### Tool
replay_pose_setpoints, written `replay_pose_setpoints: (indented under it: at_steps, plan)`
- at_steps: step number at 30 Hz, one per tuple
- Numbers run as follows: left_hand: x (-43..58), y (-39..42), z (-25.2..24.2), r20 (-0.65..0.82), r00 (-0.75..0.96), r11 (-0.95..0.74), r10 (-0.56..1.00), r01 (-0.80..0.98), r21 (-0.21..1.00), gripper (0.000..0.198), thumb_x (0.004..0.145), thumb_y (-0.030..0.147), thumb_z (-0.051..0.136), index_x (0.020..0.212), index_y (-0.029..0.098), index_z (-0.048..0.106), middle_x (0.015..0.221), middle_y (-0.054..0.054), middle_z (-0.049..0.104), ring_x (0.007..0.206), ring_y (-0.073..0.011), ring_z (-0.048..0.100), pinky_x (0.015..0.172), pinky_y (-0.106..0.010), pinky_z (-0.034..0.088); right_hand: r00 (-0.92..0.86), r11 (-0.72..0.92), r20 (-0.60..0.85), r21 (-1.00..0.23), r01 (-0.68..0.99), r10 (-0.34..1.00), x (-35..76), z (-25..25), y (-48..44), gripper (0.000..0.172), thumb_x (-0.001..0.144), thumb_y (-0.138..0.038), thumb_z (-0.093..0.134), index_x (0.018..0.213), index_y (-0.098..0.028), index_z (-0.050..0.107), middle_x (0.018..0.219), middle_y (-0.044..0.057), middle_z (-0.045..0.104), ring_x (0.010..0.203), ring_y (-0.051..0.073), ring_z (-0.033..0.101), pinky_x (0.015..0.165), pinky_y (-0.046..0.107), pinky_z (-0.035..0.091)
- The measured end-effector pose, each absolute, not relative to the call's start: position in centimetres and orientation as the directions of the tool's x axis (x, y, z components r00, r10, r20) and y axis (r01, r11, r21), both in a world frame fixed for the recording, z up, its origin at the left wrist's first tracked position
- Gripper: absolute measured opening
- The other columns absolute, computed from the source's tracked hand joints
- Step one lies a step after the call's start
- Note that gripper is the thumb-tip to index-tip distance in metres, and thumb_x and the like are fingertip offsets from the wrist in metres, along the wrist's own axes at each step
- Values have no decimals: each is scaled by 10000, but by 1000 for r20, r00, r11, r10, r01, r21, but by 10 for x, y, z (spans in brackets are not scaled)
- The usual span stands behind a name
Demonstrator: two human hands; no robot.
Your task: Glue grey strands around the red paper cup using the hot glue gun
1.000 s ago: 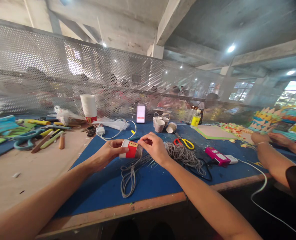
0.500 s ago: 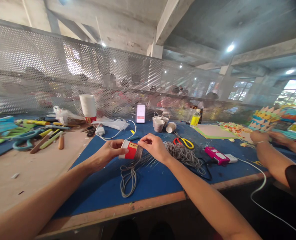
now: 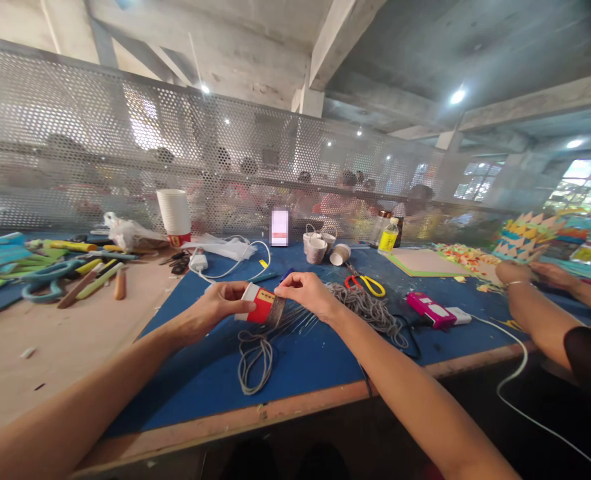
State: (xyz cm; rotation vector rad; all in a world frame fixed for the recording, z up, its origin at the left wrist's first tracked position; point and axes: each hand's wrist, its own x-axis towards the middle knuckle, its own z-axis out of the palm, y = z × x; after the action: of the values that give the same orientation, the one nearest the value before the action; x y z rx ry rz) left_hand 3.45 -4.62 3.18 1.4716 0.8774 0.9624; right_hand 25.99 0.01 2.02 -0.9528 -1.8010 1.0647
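My left hand (image 3: 220, 305) is closed on the rim end of a red and white paper cup (image 3: 264, 308), which lies tilted on its side in the air. Grey cord is wound around the cup's other end. At that end, the fingers of my right hand (image 3: 305, 291) are pinched together; what they hold is too small to make out. Below the cup, a loop of grey cord (image 3: 255, 363) lies on the blue table top (image 3: 185, 393). Thin strands fan out under my right hand towards a heap of grey cord (image 3: 370, 310).
Scissors with red and yellow handles (image 3: 372, 285), small wrapped cups (image 3: 315, 251), a phone (image 3: 280, 227) and a stack of paper cups (image 3: 174, 212) stand or lie farther back. Tools lie left, including blue-handled scissors (image 3: 50, 280). A pink device (image 3: 430, 310) and another person's arms (image 3: 538, 307) are right.
The cup has tilted slightly and shifted a little in my left hand's grip. My right hand has moved slightly down beside it, still pinched.
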Motion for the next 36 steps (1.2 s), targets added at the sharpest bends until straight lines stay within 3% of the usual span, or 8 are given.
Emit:
replay_pose_setpoints:
  at_steps: [7,21,36]
  plan:
    - [33,-44,28,95,425,-114,900,19,993,277,712,268,805,973,174,790,845,-49,775,761,-208,672,733,-289,493,-401,275,193,-949,157,895,261,23,-1,246,671,-370,812,742,-158,710,693,-16,666,671,114,551,687,254,417]
    - [31,-42,26,87,458,-87,885,-21,996,283,708,255,820,981,185,803,839,-54,779,737,-203,675,709,-272,498,-443,229,127,-956,186,888,263,21,2,296,652,-420,814,730,-161,696,603,-58,559,573,81,418,564,239,293]
    - [33,-45,29,57,457,-24,888,-78,997,266,703,244,823,961,184,806,842,-59,778,720,-184,674,688,-255,500,-421,225,124,-954,199,899,262,20,2,286,695,-433,794,763,-167,709,663,-35,599,598,88,447,574,234,338]
